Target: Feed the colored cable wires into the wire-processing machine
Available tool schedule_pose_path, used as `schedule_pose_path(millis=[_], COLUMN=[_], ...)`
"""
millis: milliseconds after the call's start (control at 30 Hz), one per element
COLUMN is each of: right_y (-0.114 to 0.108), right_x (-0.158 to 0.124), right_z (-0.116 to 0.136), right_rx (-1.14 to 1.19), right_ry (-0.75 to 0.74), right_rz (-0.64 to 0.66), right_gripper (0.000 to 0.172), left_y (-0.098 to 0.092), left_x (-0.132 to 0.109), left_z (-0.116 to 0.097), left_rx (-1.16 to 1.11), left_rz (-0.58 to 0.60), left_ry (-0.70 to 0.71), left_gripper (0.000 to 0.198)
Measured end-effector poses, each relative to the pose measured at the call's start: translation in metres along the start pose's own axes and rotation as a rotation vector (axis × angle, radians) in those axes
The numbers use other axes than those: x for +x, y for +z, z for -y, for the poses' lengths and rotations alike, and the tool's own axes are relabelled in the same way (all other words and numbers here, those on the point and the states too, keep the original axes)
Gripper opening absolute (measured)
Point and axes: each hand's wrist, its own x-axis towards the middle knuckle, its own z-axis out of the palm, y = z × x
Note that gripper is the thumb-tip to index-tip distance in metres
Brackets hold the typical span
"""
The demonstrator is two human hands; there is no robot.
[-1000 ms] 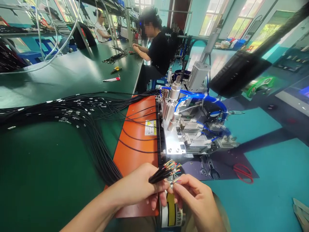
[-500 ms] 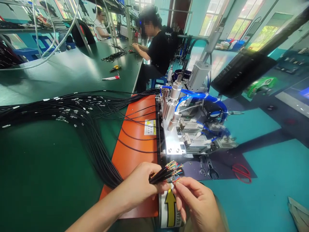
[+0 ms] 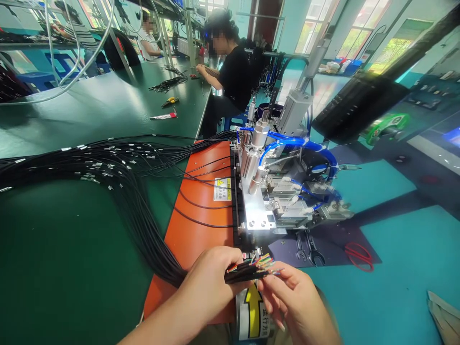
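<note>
A bundle of black cables (image 3: 247,274) is wrapped in my left hand (image 3: 212,273), its stripped ends showing thin coloured wires (image 3: 265,261) that point right. From that hand the cables trail back over the orange plate onto the green table. My right hand (image 3: 293,292) is at the bundle's end, thumb and forefinger pinched together at the wire tips. Which wire it grips is too small to tell. Just beyond both hands stands a machine (image 3: 258,211) with metal cylinders and blue air hoses. Several single cables run across the orange plate (image 3: 204,191) into its side.
Two wrenches (image 3: 308,251) and red-handled scissors (image 3: 359,256) lie right of the machine. Yellow-handled pliers (image 3: 170,101) rest on the green table (image 3: 53,249). A co-worker in black (image 3: 233,72) sits at its far edge. A dark cylinder on an arm (image 3: 359,100) hangs at upper right.
The cable bundle has tilted, its wire ends now lower and further right. My left hand has shifted slightly down, and my right hand stays pinched at the wire ends.
</note>
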Motion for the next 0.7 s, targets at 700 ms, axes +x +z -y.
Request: schedule_pose_path(millis=[700], right_y=[0.000], right_x=[-0.012], right_z=[0.002], right_rx=[-0.616], right_ry=[-0.457], right_rz=[-0.028], right_gripper=[0.020], left_y=[0.000], left_x=[0.002], left_z=[-0.004], left_rx=[-0.275], left_rz=[0.027], left_ry=[0.112], left_gripper=[0.029])
